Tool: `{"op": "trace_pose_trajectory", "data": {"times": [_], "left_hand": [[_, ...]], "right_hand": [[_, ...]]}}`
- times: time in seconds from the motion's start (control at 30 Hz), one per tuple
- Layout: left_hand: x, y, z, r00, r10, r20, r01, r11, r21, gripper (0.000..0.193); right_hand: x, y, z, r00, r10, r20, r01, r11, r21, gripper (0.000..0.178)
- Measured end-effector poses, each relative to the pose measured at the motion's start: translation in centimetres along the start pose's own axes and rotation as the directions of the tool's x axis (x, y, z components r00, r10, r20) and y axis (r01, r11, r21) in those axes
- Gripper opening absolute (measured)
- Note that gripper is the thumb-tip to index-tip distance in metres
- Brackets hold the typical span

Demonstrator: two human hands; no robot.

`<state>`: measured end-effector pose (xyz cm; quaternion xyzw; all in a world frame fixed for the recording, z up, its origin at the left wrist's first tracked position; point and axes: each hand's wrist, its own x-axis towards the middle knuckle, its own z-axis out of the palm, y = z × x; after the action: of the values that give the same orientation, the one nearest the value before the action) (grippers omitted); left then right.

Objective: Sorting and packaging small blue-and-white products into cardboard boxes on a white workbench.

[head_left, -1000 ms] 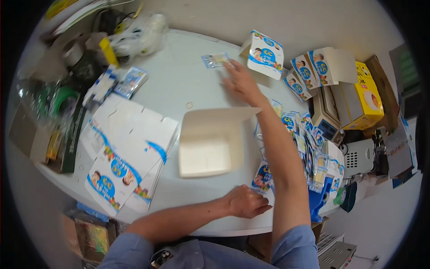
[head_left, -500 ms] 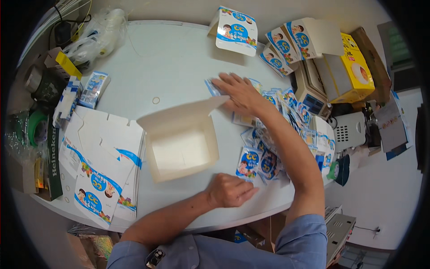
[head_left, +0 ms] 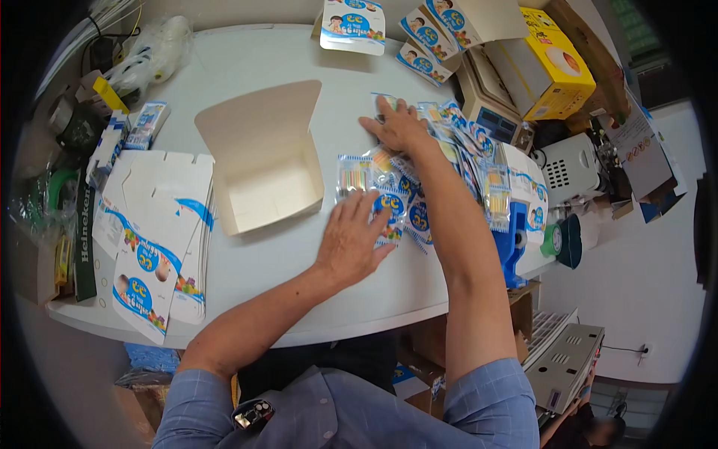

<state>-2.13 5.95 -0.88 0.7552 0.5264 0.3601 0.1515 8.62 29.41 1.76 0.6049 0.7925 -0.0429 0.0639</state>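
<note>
My left hand (head_left: 351, 236) lies with fingers spread over the near edge of a heap of small sachets (head_left: 475, 142), its fingertips on a blue and white sachet (head_left: 389, 203). Farther away, my right hand (head_left: 402, 129), fingers also apart, rests on sachets at the heap's far left side. A clear-fronted sachet (head_left: 354, 173) showing coloured sticks lies just beyond my left fingertips. Left of both hands stands an open carton (head_left: 273, 187), its lid raised at the back and the visible inside bare. My right forearm hides part of the heap.
Flat printed cartons (head_left: 153, 247) are stacked at the left. Folded cartons (head_left: 434, 34) stand at the back right, beside a scale (head_left: 486, 97) and a yellow box (head_left: 553, 63). A blue tape dispenser (head_left: 512, 243) sits near the right edge. Plastic bags (head_left: 157, 52) fill the back left corner.
My left hand has opened from a closed pose near the table's front edge and moved onto the sachets. My right hand has shifted rightward relative to the table. The whole view has shifted.
</note>
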Motion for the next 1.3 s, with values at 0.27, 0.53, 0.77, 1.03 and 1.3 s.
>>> {"op": "trace_pose_trajectory", "data": {"times": [0.27,0.53,0.77,1.03,1.3], "left_hand": [[-0.7,0.1,-0.1,0.990,0.132,-0.056,-0.136,0.988,-0.067,0.049],[-0.8,0.0,0.0,0.993,-0.035,-0.112,0.050,0.989,0.137,0.096],[-0.6,0.9,-1.2,0.989,-0.135,0.068,0.137,0.990,-0.025,0.100],[0.3,-0.6,-1.9,0.962,-0.262,0.075,0.273,0.933,-0.233,0.103],[1.4,-1.1,-0.2,0.921,-0.389,0.001,0.257,0.608,-0.751,0.072]], "right_hand": [[-10.5,3.8,-0.6,0.824,-0.543,-0.160,0.565,0.809,0.165,0.033],[-20.6,4.5,0.9,0.860,-0.194,-0.472,0.425,0.783,0.453,0.051],[-26.3,2.9,4.7,0.843,-0.266,-0.468,0.403,0.888,0.222,0.063],[-26.4,2.7,5.2,0.804,0.330,-0.494,0.304,0.486,0.819,0.030],[-27.9,6.4,-1.6,0.937,0.349,-0.004,-0.101,0.281,0.954,0.036]]}}
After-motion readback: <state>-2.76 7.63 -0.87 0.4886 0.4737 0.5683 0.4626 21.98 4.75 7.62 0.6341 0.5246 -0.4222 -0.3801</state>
